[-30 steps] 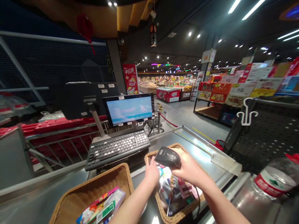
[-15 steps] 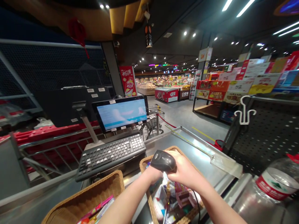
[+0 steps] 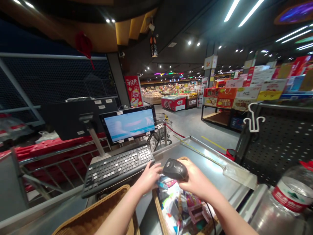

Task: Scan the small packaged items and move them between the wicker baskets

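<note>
My right hand is wrapped around a black handheld barcode scanner, its head pointing left above a wicker basket. A thin black cord runs down from below that hand. My left hand is at the basket's far left corner, close to the keyboard, its fingers stretched out and apart. Whether its fingertips touch the rim I cannot tell. Wrapped packets and a pink plastic piece lie among the mixed small goods in the basket. A second wicker basket stands at lower left, partly behind my left forearm.
A black keyboard and a lit monitor stand at left on the metal counter. A large clear bottle is at right, beside a black perforated panel with a white hook. Shopping carts stand behind.
My left hand has come up out of the right basket to its left corner, fingers now spread. The scanner stays in my right hand. The view has tilted slightly upward.
</note>
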### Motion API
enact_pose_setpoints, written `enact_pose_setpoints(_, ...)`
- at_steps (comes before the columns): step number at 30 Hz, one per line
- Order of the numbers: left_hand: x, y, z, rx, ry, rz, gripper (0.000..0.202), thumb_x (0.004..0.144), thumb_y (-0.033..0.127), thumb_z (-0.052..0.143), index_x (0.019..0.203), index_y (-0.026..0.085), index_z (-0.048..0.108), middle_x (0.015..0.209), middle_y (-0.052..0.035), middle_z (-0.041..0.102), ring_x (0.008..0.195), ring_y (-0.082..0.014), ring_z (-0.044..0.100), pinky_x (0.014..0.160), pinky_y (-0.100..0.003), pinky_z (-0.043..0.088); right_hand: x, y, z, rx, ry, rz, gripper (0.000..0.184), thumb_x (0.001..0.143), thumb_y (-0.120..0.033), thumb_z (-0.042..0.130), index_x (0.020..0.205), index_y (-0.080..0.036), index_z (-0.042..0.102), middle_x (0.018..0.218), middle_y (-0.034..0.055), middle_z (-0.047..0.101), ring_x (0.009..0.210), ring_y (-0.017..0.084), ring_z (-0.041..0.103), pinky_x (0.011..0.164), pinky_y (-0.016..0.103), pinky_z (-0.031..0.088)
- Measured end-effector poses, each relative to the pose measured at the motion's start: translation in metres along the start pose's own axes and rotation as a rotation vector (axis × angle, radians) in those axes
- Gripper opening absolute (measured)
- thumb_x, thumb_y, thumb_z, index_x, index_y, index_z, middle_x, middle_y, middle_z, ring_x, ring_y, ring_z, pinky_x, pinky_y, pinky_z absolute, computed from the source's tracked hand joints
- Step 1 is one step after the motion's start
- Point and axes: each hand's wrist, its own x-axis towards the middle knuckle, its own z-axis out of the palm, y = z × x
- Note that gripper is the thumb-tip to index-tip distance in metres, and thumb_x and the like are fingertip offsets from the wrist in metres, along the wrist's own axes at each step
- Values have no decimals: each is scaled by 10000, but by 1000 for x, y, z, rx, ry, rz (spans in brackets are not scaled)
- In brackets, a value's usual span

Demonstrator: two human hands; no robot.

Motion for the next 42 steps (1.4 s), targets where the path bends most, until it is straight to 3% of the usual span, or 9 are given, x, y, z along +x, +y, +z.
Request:
enact_pose_setpoints(3, -19, -6, -13, -19, 24, -45, 127, 756, 242, 727, 867, 260, 670, 1403, -23, 574, 1411, -276, 370, 1169, -647, 85, 1, -2, 3, -9, 4, 7, 426, 638, -104, 629, 1051, -205, 658, 1066, 70, 693, 1021, 275, 618, 919, 376, 491)
enact_pose_setpoints(8, -42, -2, -22, 41, 154, -130, 71, 788, 237, 696, 815, 220, 632, 1459, -86, 515, 1401, -303, 381, 1142, -689, 137, 2, -8, 7, -2, 15, -3, 440, 652, -125, 629, 1084, -209, 643, 1075, 69, 685, 1038, 271, 610, 924, 374, 489)
enact_pose_setpoints(15, -65, -8, -42, 166, 324, -189, 49, 863, 268, 609, 870, 229, 638, 1483, -114, 481, 1388, -315, 401, 1135, -689, 175, 3, -17, 14, -33, 30, 1, 310, 611, -89, 592, 893, -211, 635, 957, 47, 675, 973, 261, 610, 888, 363, 487)
enact_pose_setpoints(19, -73, -11, -65, 248, 434, -200, 61, 878, 250, 590, 874, 233, 649, 1462, -121, 504, 1365, -308, 440, 1139, -666, 196, 7, -30, 16, -35, 20, -14, 321, 615, -71, 557, 892, -215, 633, 957, 39, 679, 945, 248, 610, 883, 354, 476)
enact_pose_setpoints(24, -85, -9, -92, 302, 594, -191, 82, 879, 201, 581, 867, 240, 653, 1400, -111, 573, 1332, -283, 491, 1152, -628, 205, 13, -42, 20, -32, 18, -43, 318, 599, -88, 563, 884, -201, 647, 994, 63, 685, 1055, 288, 592, 984, 410, 426)
enact_pose_setpoints(27, -94, -9, -101, 324, 640, -194, 84, 876, 201, 585, 864, 242, 657, 1386, -110, 588, 1319, -279, 509, 1161, -608, 201, 15, -48, 24, -30, 21, -58, 420, 586, -99, 572, 985, -198, 658, 1100, 80, 683, 1108, 306, 578, 1009, 425, 411)
enact_pose_setpoints(34, -117, -13, -117, 401, 743, -225, 127, 908, 262, 568, 849, 229, 676, 1374, -143, 593, 1289, -287, 540, 1165, -581, 208, 18, -68, 35, 2, -6, -116, 400, 617, -119, 582, 998, -200, 677, 1151, 80, 681, 1125, 297, 571, 1030, 424, 405)
enact_pose_setpoints(39, -133, -16, -122, 443, 775, -250, 147, 915, 283, 566, 843, 236, 686, 1359, -129, 609, 1284, -287, 545, 1174, -583, 186, 19, -77, 45, 34, -13, -134, 457, 625, -102, 574, 1061, -200, 670, 1140, 78, 687, 1100, 280, 584, 998, 398, 435)
enact_pose_setpoints(42, -141, -16, -122, 437, 790, -269, 163, 923, 292, 558, 842, 238, 688, 1364, -124, 606, 1285, -280, 545, 1179, -584, 176, 20, -79, 53, 21, -35, -140, 466, 635, -112, 583, 1082, -207, 674, 1170, 87, 683, 1152, 299, 572, 1061, 444, 386)
